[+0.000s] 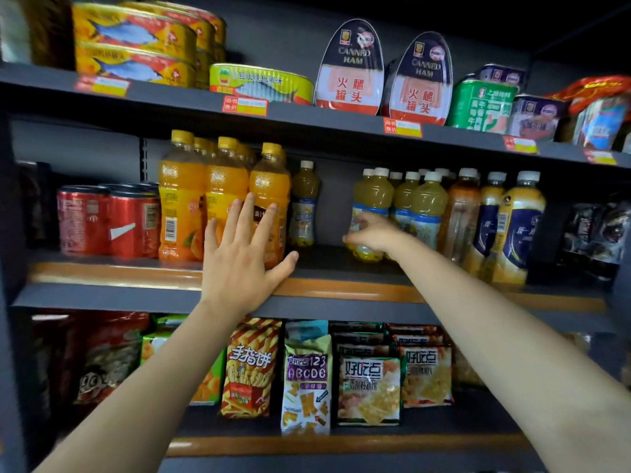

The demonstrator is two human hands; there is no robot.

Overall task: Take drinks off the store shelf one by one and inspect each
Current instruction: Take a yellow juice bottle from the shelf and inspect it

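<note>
Meanwhile right hand (370,233) grips a rounded plastic bottle (370,203); left hand (239,261) splayed.

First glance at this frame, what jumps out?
Two bare arms reach into the middle shelf: the left hand is spread open against the front orange juice bottle, while the right hand curls round a pale yellow bottle further right. Above them, two upright canned ham tins stand out on the top shelf, and red cans sit at the middle shelf's left end.
</note>
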